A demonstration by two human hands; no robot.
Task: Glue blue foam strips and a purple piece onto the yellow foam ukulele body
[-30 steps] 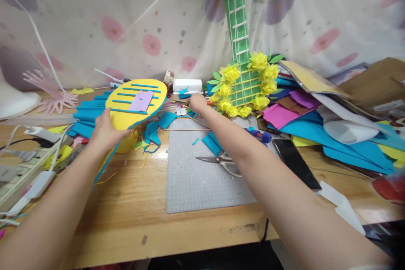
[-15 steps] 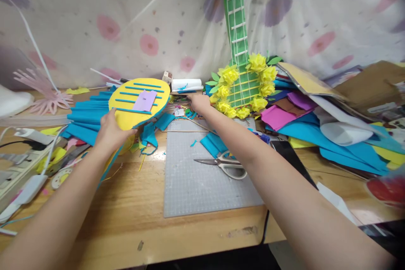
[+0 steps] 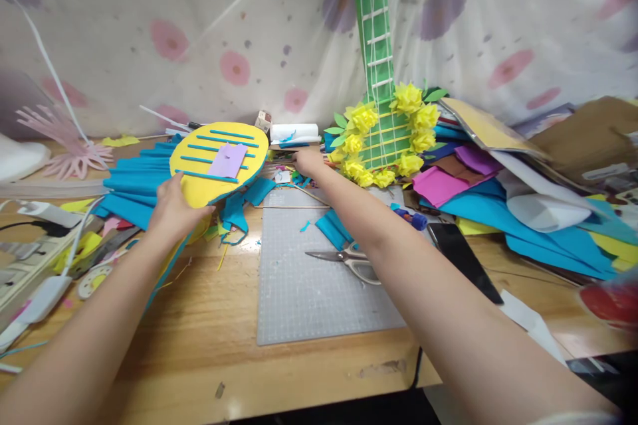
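Observation:
My left hand (image 3: 176, 207) grips the lower edge of a yellow paper guitar (image 3: 199, 194) with blue trim. Blue strips run across the guitar's rounded body, and a small purple paper piece (image 3: 228, 160) lies over them. The guitar's narrower part slants down behind my left forearm. At the back of the table, my right hand (image 3: 308, 163) reaches into a heap of thin sticks (image 3: 280, 163) and scraps. Its fingers look curled; what they hold, if anything, is hidden. Near it lie blue paper scraps (image 3: 260, 192) and a small white piece (image 3: 282, 176).
Scissors (image 3: 343, 259) lie on the grey cutting mat (image 3: 299, 305), partly under my right forearm. A green guitar with yellow flowers (image 3: 381, 113) leans at the back. Coloured paper (image 3: 558, 239) and a phone (image 3: 463, 262) are on the right. A power strip (image 3: 24, 259) sits left.
My right hand has shifted slightly left within the heap of sticks, and its forearm covers more of the scissors. My left hand and the yellow guitar have hardly moved.

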